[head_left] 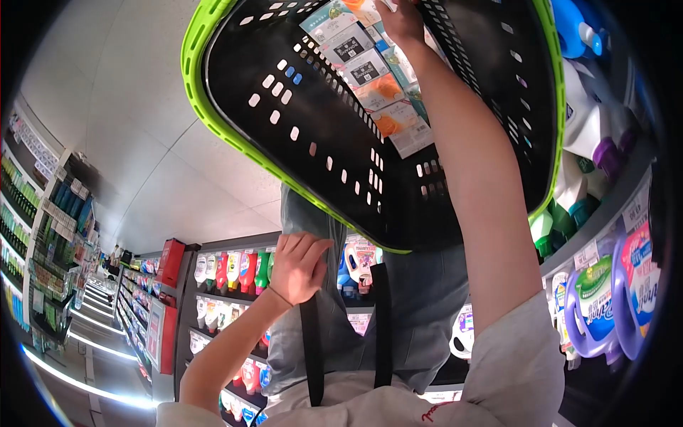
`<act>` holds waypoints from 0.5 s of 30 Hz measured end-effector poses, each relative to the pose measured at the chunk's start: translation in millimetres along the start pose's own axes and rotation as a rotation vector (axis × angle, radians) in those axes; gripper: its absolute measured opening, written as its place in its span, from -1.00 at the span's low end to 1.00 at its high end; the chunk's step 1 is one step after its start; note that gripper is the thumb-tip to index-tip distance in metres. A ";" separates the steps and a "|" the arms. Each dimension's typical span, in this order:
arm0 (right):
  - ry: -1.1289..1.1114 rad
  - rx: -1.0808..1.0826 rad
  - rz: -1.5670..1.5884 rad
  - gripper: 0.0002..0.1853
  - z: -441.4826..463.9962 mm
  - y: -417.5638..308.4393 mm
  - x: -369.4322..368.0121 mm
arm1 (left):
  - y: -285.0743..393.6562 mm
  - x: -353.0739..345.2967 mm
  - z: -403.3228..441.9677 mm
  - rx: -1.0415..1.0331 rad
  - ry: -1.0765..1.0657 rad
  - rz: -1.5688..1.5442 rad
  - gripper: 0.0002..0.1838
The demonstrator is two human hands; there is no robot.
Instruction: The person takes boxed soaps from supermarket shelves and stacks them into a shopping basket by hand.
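Observation:
My right hand (403, 23) reaches inside a black shopping basket (306, 153) with a bright green rim. Its fingers are partly cut off by the top edge; they close around something white among the boxes, which I cannot make out. Below and left of that hand, several small printed boxes (366, 67) lie in rows on the basket's bottom, some white with dark labels, others with orange pictures. My left hand (300, 267) is beside my trouser leg (313, 213), under the basket's near rim, with fingers loosely curled and no object visible in them.
Shelves with colourful bottles (245, 270) stand behind my legs. Close on the right, a shelf holds large detergent jugs (594, 306) and white bottles (587, 114) with purple caps. Pale floor tiles (135, 107) extend to the left. Two black straps (382, 327) hang down my front.

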State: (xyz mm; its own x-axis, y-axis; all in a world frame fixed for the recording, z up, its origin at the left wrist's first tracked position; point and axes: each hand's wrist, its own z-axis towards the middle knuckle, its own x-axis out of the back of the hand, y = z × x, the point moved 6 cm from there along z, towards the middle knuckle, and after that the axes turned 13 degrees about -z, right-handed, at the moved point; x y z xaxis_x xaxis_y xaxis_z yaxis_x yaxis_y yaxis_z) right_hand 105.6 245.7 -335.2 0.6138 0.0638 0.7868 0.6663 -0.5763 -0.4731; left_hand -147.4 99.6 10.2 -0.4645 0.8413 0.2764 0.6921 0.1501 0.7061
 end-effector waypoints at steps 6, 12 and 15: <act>-0.117 -0.308 0.249 -0.53 -114.7 13.2 85.9 | 5.1 -9.1 1.1 -0.055 -0.006 0.072 -0.62; -0.299 -0.280 0.264 -0.72 -269.1 -34.0 241.2 | -27.2 -25.1 -2.2 0.273 -0.329 0.150 -0.61; -0.345 -0.264 0.490 -0.77 -335.8 -65.5 315.7 | 9.2 -24.9 -4.4 0.181 -0.281 0.399 -0.59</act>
State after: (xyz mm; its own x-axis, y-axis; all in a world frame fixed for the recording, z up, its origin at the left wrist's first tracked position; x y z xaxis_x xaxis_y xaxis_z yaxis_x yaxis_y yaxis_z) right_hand 113.6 30.0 77.3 0.9497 -0.0247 0.3122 0.1757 -0.7831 -0.5965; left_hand -131.9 77.8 12.7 0.0040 0.9546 0.2977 0.8810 -0.1442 0.4507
